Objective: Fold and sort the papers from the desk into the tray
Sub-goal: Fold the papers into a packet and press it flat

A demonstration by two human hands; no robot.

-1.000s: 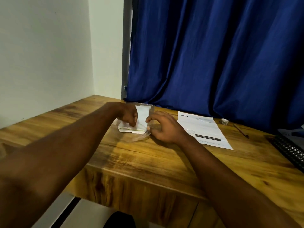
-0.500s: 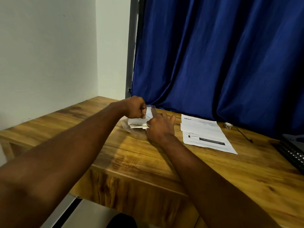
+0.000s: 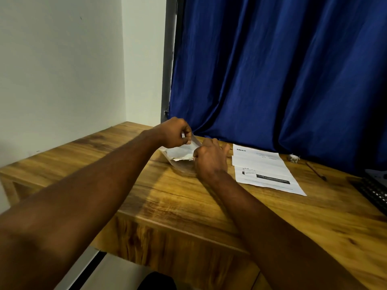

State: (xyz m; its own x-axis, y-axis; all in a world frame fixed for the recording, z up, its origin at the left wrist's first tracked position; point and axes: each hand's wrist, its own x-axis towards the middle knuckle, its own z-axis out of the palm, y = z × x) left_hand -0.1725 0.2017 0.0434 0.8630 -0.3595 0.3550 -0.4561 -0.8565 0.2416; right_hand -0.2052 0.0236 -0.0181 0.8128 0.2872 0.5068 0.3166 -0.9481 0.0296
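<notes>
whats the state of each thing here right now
left hand, pinching the folded paper's far edge
right hand, pinching its near edge
folded paper, lying in the clear tray
clear tray, on the desk, holding paper
printed sheets, flat, unfolded, beside the tray
curtain, drawn shut

Wooden desk, with a clear tray resting below the fingers of the left hand and right hand, which pinch its folded papers. Printed sheets lie just right of the right fingers; farther right sit a small white object, a pen and a black keyboard.
</notes>
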